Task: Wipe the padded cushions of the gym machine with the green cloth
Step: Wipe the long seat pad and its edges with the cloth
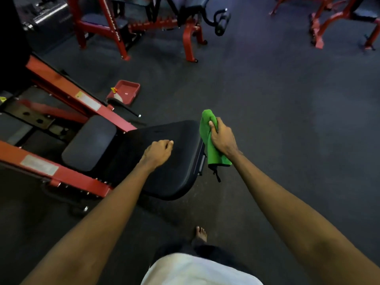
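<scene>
A large black padded cushion of a red-framed gym machine lies in the middle of the view. A smaller black seat pad sits to its left. My left hand rests on top of the large cushion with its fingers curled and nothing in them. My right hand grips a bunched green cloth just off the cushion's right edge. The cloth hangs down beside the cushion's side, and a dark tag dangles from its lower end.
The machine's red frame runs left and back from the cushions. A red tray lies on the dark rubber floor behind it. More red machines stand at the back. My bare foot is below.
</scene>
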### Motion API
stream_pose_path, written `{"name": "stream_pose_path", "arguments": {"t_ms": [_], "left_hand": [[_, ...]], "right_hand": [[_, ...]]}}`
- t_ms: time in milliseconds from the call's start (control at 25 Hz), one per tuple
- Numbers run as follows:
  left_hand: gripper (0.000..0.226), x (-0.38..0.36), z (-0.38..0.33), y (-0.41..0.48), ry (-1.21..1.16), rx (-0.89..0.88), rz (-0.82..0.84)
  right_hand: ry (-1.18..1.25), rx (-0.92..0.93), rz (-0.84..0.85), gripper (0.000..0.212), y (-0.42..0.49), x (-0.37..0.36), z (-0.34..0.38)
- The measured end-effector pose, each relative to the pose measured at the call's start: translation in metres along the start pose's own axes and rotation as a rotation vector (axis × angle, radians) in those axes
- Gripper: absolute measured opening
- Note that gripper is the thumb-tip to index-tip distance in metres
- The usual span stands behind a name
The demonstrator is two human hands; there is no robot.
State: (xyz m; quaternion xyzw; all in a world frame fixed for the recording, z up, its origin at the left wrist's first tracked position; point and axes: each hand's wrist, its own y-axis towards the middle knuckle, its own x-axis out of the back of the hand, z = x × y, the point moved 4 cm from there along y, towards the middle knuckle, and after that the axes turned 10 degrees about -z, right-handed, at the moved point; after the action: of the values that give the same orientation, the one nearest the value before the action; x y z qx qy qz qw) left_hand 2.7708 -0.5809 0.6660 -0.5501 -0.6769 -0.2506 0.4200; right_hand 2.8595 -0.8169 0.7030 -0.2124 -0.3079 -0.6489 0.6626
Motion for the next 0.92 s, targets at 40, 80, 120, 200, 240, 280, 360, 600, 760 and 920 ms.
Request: {"name": "stream_pose_path", "arguments": {"t_ms": [40, 80, 120, 200, 240, 280, 360, 600, 760, 920], "left_hand": [[0.045, 0.000, -0.001, 0.017, -0.009, 0.029, -0.018], [0.045, -0.001, 0.001, 0.033, -0.012, 0.060, -0.031], [0.044, -0.002, 0.003, 0.049, -0.008, 0.096, -0.041], [0.044, -0.006, 0.009, 0.081, 0.003, 0.171, -0.047], [0.044, -0.008, 0.013, 0.097, 0.004, 0.201, -0.056], [0.044, -0.012, 0.018, 0.114, 0.003, 0.228, -0.068], [0.044, -0.021, 0.024, 0.141, -0.014, 0.281, -0.077], [0.049, -0.021, 0.031, 0.216, -0.100, 0.486, -0.135], [0.053, -0.010, 0.046, 0.228, -0.149, 0.653, -0.235], [0.055, -0.012, 0.072, 0.205, -0.187, 0.894, -0.362]], "right_hand": [[0.003, 0.011, 0.016, 0.032, 0.024, -0.004, -0.001], [0.013, 0.028, 0.038, 0.032, 0.047, -0.010, 0.000], [0.020, 0.042, 0.070, 0.032, 0.068, -0.018, 0.004], [0.022, 0.081, 0.140, 0.032, 0.110, -0.039, 0.012], [0.025, 0.104, 0.167, 0.032, 0.132, -0.052, 0.015], [0.024, 0.127, 0.197, 0.032, 0.153, -0.065, 0.019], [0.015, 0.158, 0.251, 0.032, 0.185, -0.087, 0.024], [-0.052, 0.282, 0.435, 0.032, 0.286, -0.141, 0.039], [-0.064, 0.375, 0.559, 0.033, 0.330, -0.182, 0.058], [-0.076, 0.519, 0.775, 0.034, 0.342, -0.247, 0.082]]}}
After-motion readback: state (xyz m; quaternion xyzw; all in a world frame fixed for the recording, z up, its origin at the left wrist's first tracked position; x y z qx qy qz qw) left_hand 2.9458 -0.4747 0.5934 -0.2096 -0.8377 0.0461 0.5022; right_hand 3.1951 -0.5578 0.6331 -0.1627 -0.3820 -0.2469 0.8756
